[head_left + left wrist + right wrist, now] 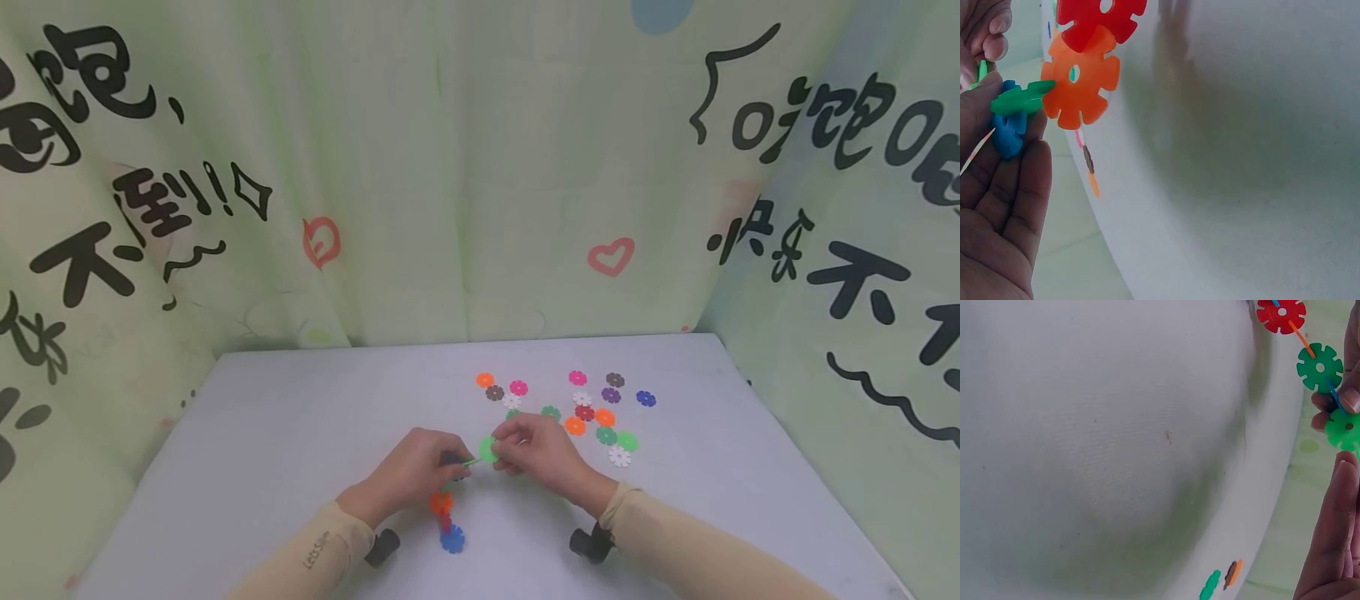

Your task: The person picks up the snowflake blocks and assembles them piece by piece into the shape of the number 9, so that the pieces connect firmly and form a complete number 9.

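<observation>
My left hand point(423, 462) pinches a chain of slotted flower-shaped plastic discs. From it hang a green disc point(1019, 100), an orange disc point(1079, 78), a red disc point(1281, 312) and, lowest, a blue disc point(452, 539). A second blue disc point(1007, 134) lies between the left fingers. At the chain's upper end, a light green disc point(1342, 430) appears edge-on in the head view. Another light green disc point(487, 450) is pinched by my right hand point(536, 450), whose fingers partly cover it. Both hands are close together above the table, with the two light green discs almost meeting.
Loose discs lie scattered on the white table point(300, 417) beyond the hands, including an orange disc point(485, 380), a pink disc point(577, 377), a dark blue disc point(646, 398) and a white disc point(619, 456). A printed curtain point(465, 208) surrounds the table.
</observation>
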The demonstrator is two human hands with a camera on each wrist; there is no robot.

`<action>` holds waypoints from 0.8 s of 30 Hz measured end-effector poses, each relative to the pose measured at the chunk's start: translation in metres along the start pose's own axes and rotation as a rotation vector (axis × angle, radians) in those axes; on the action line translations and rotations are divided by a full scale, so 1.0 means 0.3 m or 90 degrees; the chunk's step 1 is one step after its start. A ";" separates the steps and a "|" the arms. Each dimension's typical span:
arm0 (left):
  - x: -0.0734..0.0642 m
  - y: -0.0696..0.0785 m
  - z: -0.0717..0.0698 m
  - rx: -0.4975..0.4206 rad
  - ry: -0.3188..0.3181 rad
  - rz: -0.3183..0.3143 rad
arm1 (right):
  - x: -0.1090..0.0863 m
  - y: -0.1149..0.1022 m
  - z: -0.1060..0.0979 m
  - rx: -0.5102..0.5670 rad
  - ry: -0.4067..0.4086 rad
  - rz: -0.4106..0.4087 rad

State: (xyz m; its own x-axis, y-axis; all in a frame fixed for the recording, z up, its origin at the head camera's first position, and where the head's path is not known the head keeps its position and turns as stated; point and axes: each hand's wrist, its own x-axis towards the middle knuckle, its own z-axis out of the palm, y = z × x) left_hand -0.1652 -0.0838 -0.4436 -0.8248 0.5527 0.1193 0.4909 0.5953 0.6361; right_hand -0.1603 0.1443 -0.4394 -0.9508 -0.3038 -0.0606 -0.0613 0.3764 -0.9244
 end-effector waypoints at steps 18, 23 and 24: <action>0.003 0.001 0.003 -0.015 0.011 0.016 | -0.010 -0.013 0.024 0.037 -0.015 0.004; 0.008 0.009 0.001 -0.012 0.022 0.001 | 0.000 -0.007 0.027 0.030 -0.010 -0.008; 0.007 0.010 0.002 -0.011 0.022 -0.009 | 0.003 -0.009 0.026 0.030 -0.012 -0.009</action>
State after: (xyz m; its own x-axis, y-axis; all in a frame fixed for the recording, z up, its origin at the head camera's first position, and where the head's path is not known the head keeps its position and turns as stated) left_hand -0.1655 -0.0806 -0.4418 -0.8405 0.5243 0.1365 0.4751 0.5921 0.6509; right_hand -0.1585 0.1362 -0.4400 -0.9441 -0.3253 -0.0535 -0.0602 0.3297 -0.9422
